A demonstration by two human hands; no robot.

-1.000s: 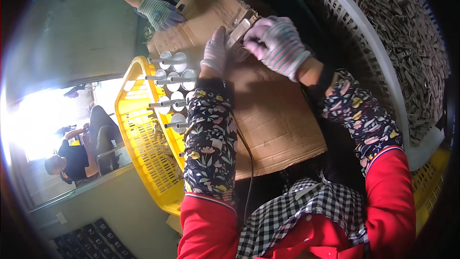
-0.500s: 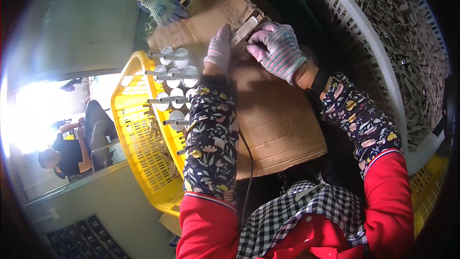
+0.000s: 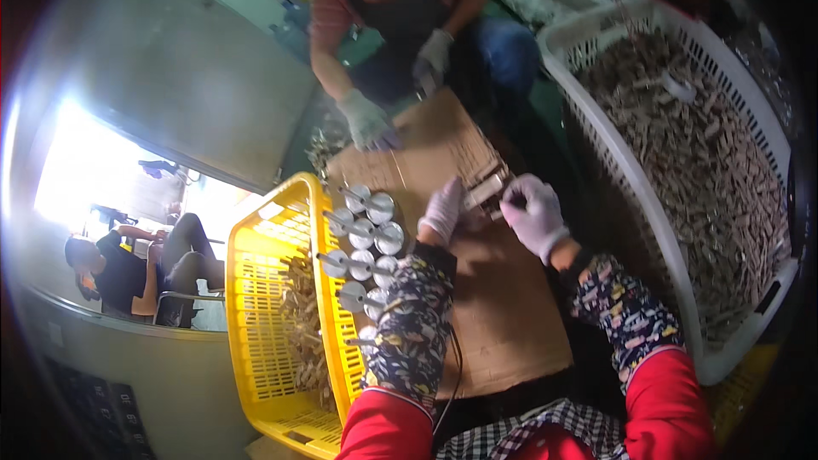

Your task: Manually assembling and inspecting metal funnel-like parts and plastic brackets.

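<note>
**Bench view: both gloved hands at a small wooden piece, centre of frame**

White slatted basket (image 3: 673, 230), right side of frame: filled with small tan wooden pieces, heaped to near the rim.

Cardboard sheet (image 3: 503, 324), centre: serves as the work surface, running from the lower middle up toward a co-worker at top centre.

Yellow plastic crate (image 3: 264, 324), lower left: holds more tan wooden pieces along its right inner side. Along its right rim stands a cluster of round metal caps on pins (image 3: 362, 234), just left of the left forearm.

Co-worker, top centre: one gloved hand (image 3: 368, 123) rests at the far edge of the cardboard, the other (image 3: 433, 55) is raised above it. Well apart from the wearer's hands.

Left hand (image 3: 443, 209): pale glove, fingers extended and pressed down against the cardboard; not clenched, and I cannot tell whether anything is pinched under the fingertips.

Right hand (image 3: 532, 213): pale glove, fingers curled inward in a loose fist; what it encloses is hidden.

Wooden piece (image 3: 484, 192): lies on the cardboard between the two hands, just above them. Long axis runs lower left to upper right. It sits just right of the left fingertips and just left of the right knuckles; the left hand appears marginally nearer.
</note>
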